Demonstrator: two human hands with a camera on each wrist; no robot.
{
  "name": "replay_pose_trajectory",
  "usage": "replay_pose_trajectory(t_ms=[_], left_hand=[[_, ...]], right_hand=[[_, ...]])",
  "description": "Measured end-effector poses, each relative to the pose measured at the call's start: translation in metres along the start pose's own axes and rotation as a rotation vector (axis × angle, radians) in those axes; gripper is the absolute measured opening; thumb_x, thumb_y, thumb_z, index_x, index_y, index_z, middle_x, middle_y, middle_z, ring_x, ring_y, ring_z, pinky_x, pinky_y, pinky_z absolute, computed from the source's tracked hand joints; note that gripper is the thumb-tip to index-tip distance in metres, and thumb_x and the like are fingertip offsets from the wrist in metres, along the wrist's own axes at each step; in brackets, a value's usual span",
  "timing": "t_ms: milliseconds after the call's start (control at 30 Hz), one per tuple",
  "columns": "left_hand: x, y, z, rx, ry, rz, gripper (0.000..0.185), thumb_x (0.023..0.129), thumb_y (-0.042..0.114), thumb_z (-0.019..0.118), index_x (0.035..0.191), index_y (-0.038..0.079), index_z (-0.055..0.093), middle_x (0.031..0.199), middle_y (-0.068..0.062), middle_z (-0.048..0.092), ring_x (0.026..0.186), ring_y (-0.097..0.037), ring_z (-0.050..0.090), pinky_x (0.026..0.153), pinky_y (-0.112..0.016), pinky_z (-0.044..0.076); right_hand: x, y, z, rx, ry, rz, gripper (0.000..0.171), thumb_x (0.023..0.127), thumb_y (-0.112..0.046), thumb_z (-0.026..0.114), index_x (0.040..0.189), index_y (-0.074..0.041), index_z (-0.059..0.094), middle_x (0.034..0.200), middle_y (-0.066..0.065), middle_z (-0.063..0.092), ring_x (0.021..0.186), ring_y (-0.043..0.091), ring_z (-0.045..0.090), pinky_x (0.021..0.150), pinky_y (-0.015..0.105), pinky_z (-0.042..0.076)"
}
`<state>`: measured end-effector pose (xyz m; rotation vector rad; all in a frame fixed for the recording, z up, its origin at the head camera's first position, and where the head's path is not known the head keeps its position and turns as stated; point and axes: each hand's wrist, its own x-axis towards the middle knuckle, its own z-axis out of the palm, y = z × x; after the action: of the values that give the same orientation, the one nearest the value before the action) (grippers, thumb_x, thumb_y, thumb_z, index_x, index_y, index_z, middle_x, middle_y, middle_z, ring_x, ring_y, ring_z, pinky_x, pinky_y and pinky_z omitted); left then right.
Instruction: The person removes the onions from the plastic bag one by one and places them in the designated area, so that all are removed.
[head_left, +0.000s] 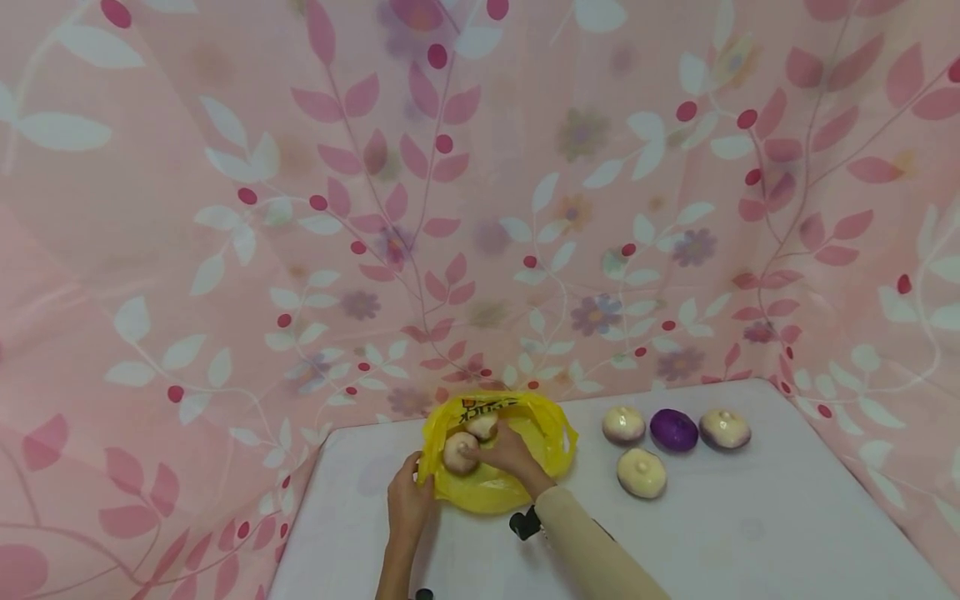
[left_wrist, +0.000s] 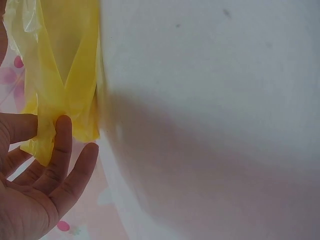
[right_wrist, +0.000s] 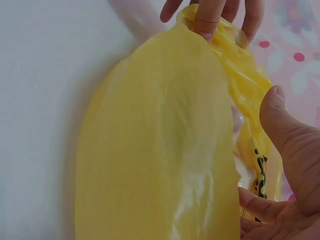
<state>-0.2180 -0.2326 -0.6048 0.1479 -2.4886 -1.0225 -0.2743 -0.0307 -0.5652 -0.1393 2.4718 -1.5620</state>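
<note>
R hand [head_left: 508, 454]: fingers curled round a pale round onion-like bulb [head_left: 460, 452], inside the mouth of a thin yellow plastic carrier bag [head_left: 495, 487], lower centre of head view. A 2nd pale bulb [head_left: 482, 427] sits in the bag just behind the first, toward frame top. Right wrist view: thumb and fingers [right_wrist: 260, 205] spread apart beside the bag film; the bulb itself is not visible there.

L hand [head_left: 407, 500]: thumb and fingertips pinch the bag's left rim, holding the mouth open. Left wrist view: fingers [left_wrist: 60, 150] fairly straight, yellow film [left_wrist: 65, 75] nipped at the thumb.

Bag lies on a white tabletop [head_left: 750, 533], lower centre-left.

Surroundings, centre-right of head view, well apart from the bag: cream-and-purple bulb [head_left: 623, 424], solid purple bulb [head_left: 673, 430], purple-tinged bulb [head_left: 724, 428] in a row; cream bulb [head_left: 641, 472] in front of them. Nothing lies between them and the bag.

Backdrop: pink leaf-print cloth [head_left: 225, 208] on 3 sides.

Writing: black print on the bag's far rim [head_left: 480, 408], not legible; a black print strip also shows in right wrist view [right_wrist: 260, 172].
</note>
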Motion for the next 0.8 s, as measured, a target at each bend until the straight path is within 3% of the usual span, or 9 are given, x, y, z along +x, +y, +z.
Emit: replay_pose_trajectory(t_ms=[200,400,567,800], left_hand=[[0.0,0.0,-0.002,0.0,-0.005,-0.014,0.042,0.081,-0.003,0.075,0.121,0.001,0.064,0.106,-0.019,0.069,0.095,-0.037,0.065,0.085,-0.052,0.052],[0.0,-0.001,-0.003,0.006,0.002,-0.01,0.041,0.081,-0.003,0.075,0.12,0.001,0.064,0.105,-0.018,0.069,0.095,-0.036,0.066,0.084,-0.051,0.053],[-0.001,0.001,-0.004,-0.004,0.001,-0.009,0.04,0.082,-0.002,0.074,0.12,0.0,0.064,0.106,-0.019,0.069,0.096,-0.036,0.065,0.085,-0.051,0.052],[-0.001,0.004,-0.005,-0.014,-0.008,-0.024,0.04,0.082,-0.003,0.074,0.121,0.001,0.064,0.106,-0.018,0.069,0.096,-0.036,0.065,0.087,-0.051,0.052]], right_hand=[[0.001,-0.005,0.013,0.029,-0.008,0.057,0.095,0.084,-0.041,0.077,0.148,0.009,0.027,0.142,0.028,0.045,0.128,0.038,0.045,0.106,0.053,0.037],[0.001,-0.006,0.023,-0.01,0.029,0.08,0.085,0.079,-0.043,0.081,0.135,0.009,0.043,0.129,0.025,0.054,0.113,0.035,0.053,0.1,0.051,0.042],[0.002,-0.005,0.03,-0.046,0.056,0.093,0.083,0.076,-0.043,0.083,0.13,0.008,0.046,0.122,0.022,0.058,0.106,0.033,0.055,0.095,0.05,0.045],[0.005,0.001,0.038,-0.029,0.077,0.111,0.1,0.077,-0.045,0.082,0.143,0.011,0.032,0.132,0.027,0.053,0.115,0.036,0.053,0.101,0.052,0.042]])
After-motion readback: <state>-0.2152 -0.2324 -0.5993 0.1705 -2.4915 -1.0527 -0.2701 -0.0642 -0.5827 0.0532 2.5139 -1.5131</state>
